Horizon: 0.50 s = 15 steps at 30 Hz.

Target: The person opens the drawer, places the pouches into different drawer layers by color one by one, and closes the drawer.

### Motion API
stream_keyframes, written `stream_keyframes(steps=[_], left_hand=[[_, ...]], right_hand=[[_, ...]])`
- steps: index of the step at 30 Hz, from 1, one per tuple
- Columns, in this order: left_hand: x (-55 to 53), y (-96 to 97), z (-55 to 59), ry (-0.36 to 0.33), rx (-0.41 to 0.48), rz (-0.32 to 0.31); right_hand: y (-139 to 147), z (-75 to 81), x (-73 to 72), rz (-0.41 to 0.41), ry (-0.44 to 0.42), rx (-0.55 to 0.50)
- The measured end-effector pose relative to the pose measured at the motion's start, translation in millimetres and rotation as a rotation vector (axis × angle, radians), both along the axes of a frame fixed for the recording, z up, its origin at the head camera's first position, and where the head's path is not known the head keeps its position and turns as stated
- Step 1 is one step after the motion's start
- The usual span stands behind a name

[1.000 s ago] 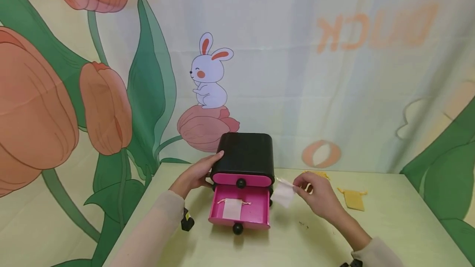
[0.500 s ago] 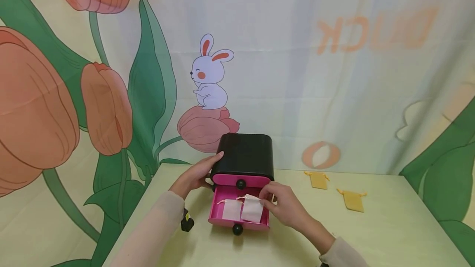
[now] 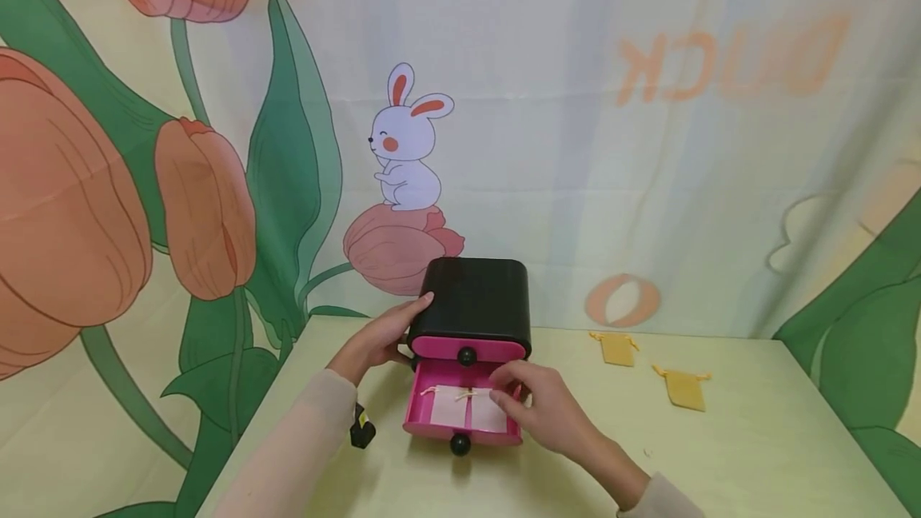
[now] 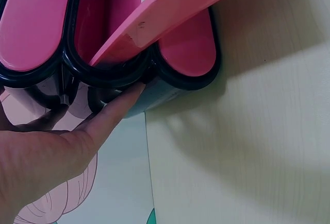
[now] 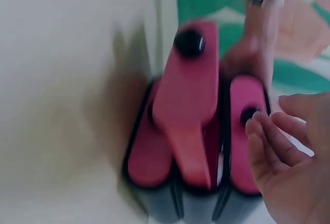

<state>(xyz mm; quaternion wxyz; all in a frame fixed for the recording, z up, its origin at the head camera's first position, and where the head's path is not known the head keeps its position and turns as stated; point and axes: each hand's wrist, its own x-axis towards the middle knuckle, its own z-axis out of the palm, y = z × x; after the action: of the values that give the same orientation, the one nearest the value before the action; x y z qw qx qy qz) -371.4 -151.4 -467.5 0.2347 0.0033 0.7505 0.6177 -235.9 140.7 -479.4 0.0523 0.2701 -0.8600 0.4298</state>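
A black drawer cabinet [image 3: 476, 298] with pink drawer fronts stands on the table, its middle drawer [image 3: 463, 436] pulled out. Inside lie two pale drawstring pouches side by side, the left pouch [image 3: 449, 408] and the right pouch [image 3: 489, 412]. My left hand [image 3: 377, 342] rests against the cabinet's left side, thumb at the top edge; the left wrist view shows a straight finger [image 4: 116, 112] along the casing. Over the drawer's right side hovers my right hand [image 3: 543, 410], fingers loosely bent beside the right pouch. Nothing shows between its fingertips in the right wrist view.
Two yellow drawstring pouches lie at the table's back right, one farther back [image 3: 617, 349] and one nearer [image 3: 685, 389]. A printed cloth [image 3: 561, 142] hangs behind the table. A black round knob [image 3: 460, 444] juts from the pulled-out drawer.
My right hand has brought the second pale pouch leftward into the drawer and let go of it; it lies flat beside the first. The left hand has stayed on the cabinet.
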Motion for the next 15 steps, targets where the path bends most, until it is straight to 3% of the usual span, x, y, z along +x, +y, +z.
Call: stream_keyframes(steps=[4, 8, 11, 15], left_hand=[[0.5, -0.7, 1.2, -0.004, -0.002, 0.005], [0.4, -0.2, 1.1, -0.001, -0.007, 0.002], [0.7, 0.5, 1.5, 0.001, -0.005, 0.003], [1.4, 0.8, 2.3, 0.002, -0.007, 0.005]], right_hand=[[-13.8, -5.8, 22.5, 0.155, -0.168, -0.075], [-26.9, -26.8, 40.3, 0.285, -0.414, -0.163], [-34.3, -46.4, 47.4, 0.269, -0.596, -0.21], [-42.5, -69.1, 50.4, 0.134, -0.701, -0.202]])
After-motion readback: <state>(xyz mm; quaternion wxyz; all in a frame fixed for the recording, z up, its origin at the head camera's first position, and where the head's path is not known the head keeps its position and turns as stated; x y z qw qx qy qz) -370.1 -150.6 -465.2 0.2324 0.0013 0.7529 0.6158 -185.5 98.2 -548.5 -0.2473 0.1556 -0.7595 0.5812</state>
